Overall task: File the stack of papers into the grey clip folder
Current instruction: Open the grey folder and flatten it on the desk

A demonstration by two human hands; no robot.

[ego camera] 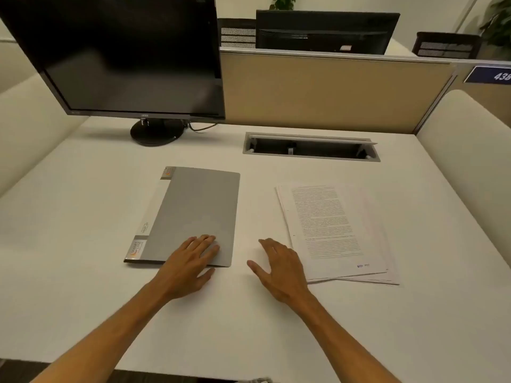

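Observation:
The grey clip folder [193, 211] lies closed on the white desk [83, 230], its spine with a white label strip to the left. My left hand [188, 266] rests flat on the folder's near right corner, fingers straight. A slightly fanned stack of printed papers [334, 230] lies to the right of the folder. My right hand [279, 268] hovers or rests on the desk between folder and papers, fingers spread, its fingertips close to the stack's left edge. Neither hand holds anything.
A dark monitor [119, 56] on a round stand stands at the back left. An open cable tray [311, 147] is set into the desk at the back centre. A beige partition [331, 92] closes the far side.

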